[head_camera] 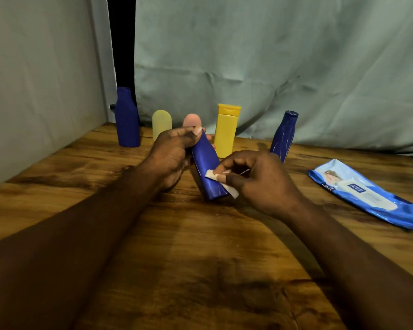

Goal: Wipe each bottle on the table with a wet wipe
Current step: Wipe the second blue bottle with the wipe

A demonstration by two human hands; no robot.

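The blue bottle is gripped by the left hand; the wipe is pinched by the right hand; by hard rubbing the bottle may be pushed loose.

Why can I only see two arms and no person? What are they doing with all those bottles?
There is one picture, from a camera worn on the person's head. It looks down, so you see only their arms, as if they were your own. The left hand grips a dark blue plastic bottle, tilted, near its top. The right hand pinches a small white wet wipe against the bottle's side to clean it. Behind, on the brown wooden table, stand a tall dark blue bottle, a pale yellow rounded bottle, a pink rounded bottle, a yellow bottle with an orange cap and a blue bottle with pale streaks. On the right lies a flat blue pack of wipes.
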